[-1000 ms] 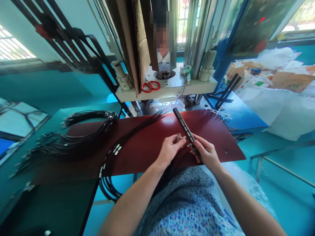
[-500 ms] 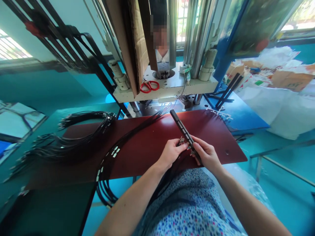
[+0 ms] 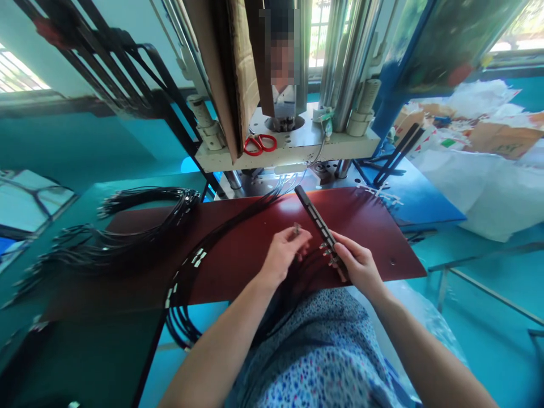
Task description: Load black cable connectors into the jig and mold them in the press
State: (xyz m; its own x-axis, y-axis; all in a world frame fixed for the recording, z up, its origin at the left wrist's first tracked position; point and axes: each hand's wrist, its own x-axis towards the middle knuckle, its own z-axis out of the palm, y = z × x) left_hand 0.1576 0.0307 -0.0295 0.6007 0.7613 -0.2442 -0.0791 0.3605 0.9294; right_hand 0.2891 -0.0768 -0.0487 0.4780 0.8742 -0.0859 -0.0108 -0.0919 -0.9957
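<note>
My right hand [image 3: 357,262] is closed round the lower end of a long black slotted bar [image 3: 315,216], which slants up and away over the board. Several small metal cable ends [image 3: 328,250] sit along the bar's left side near my thumb, with black cables trailing down toward my lap. My left hand [image 3: 283,252] is pinched a little left of the bar, apart from it. A small metal cable end [image 3: 296,228] pokes out above its thumb and fingertips; the rest is hidden in the hand.
A bundle of black cables [image 3: 199,246] curves over the dark red board [image 3: 250,272], its far ends at the press [image 3: 293,148]. More coiled cables [image 3: 140,226] lie left. Red-handled scissors [image 3: 260,144] rest on the press plate. A person [image 3: 284,96] is beyond the press.
My left hand has moved left, away from the bar, with a small metal cable end in its fingers. My right hand keeps holding the bar in nearly the same place.
</note>
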